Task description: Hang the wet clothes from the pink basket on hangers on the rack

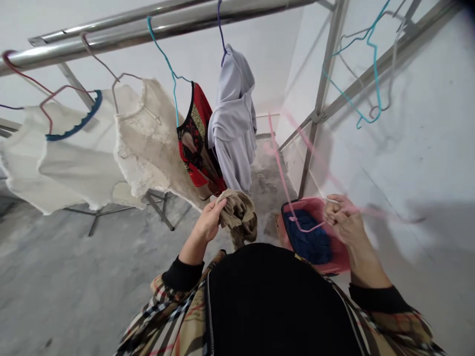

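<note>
My left hand [210, 221] grips a crumpled tan garment [239, 215] at waist height, in front of my chest. My right hand [343, 217] is closed around a pink wire hanger [282, 178], which is blurred with motion and reaches up and to the left over a pink laundry basket [336, 264]. The basket stands on the floor below my right hand and holds a dark blue cloth [311, 240].
A steel drying rack [148, 27] crosses the top, hung with a white top [55, 158], a cream lace top [148, 143], a red patterned garment [196, 138] and a grey hoodie [233, 123]. Empty teal and grey hangers [367, 74] hang at right. White wall right; concrete floor below.
</note>
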`<state>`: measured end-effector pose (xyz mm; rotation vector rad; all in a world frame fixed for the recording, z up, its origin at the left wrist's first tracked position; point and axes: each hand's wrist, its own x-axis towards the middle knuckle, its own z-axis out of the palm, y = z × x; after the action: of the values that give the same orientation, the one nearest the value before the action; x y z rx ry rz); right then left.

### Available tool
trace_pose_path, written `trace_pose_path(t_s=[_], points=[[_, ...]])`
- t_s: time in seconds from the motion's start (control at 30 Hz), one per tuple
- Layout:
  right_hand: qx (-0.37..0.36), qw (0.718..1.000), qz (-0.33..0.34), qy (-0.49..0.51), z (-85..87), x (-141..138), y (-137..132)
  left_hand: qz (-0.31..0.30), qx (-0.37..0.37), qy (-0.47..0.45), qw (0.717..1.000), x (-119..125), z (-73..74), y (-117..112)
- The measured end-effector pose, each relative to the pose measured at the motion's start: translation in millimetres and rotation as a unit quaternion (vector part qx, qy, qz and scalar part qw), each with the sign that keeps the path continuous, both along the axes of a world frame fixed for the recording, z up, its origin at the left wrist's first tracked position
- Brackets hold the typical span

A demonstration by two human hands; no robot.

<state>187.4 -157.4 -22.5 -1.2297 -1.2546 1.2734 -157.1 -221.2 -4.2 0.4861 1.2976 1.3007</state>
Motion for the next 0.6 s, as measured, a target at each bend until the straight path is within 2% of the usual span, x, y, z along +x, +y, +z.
trace_pose_path(t_s=[0.1,0.27,0.47,0.6], points=[[0.003,0.997,0.063,-0.052,-6.2,-3,-12,-0.011,0.019,-0.008,1.000,3,-2.1,4],[0.011,0.967,0.141,-0.210,8.2,-3,-20,-0.010,0.037,0.026,0.999,5,-4.8,7],[-0.007,0.945,0.205,-0.255,12.1,19,-17,0.010,0.033,0.015,0.999,2,-9.1,8],[-0.019,0.932,0.234,-0.276,15.9,12,-17,0.016,0.034,0.019,0.999,3,-10.3,10]])
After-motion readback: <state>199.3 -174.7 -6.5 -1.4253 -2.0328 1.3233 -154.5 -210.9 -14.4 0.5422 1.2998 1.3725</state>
